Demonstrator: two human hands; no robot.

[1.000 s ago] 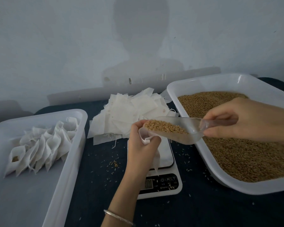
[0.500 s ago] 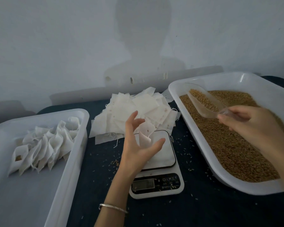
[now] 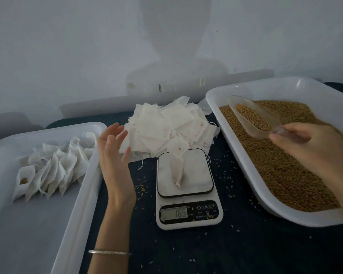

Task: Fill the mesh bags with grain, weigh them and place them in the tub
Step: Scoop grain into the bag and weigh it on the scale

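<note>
**A filled mesh bag stands on the scale while both hands wait**

The left hand (image 3: 115, 155) hovers open above the dark worktop (image 3: 226, 250), fingers straight and spread, palm facing right, holding nothing. It sits between the left tub (image 3: 83, 194) and the scale (image 3: 188, 194), touching neither. A thin bangle (image 3: 109, 252) circles that wrist.

The right hand (image 3: 305, 147) pinches the handle of a clear plastic scoop (image 3: 253, 117), which is partly loaded with grain and held over the grain tray (image 3: 236, 159) on the right — a white tray spread with brown grain (image 3: 275, 165).

Between the hands, one mesh bag (image 3: 176, 167) rests on the scale's platform, leaning, its drawstring trailing upward. The display (image 3: 174, 213) appears to read 16.5, though the digits are dim.

Behind the scale lies a loose pile of flat empty bags (image 3: 166, 127). In the left tub, a row of filled bags (image 3: 52, 167) leans together near the far end. Stray grains dot the worktop around the scale.

The step in hand looks like weighing. To do it well, keep both hands clear of the platform until the reading settles — any touch would skew it. If the weight falls short, tip a little from the scoop into the bag's mouth, steadying the bag lightly, then let go again before reading.
</note>
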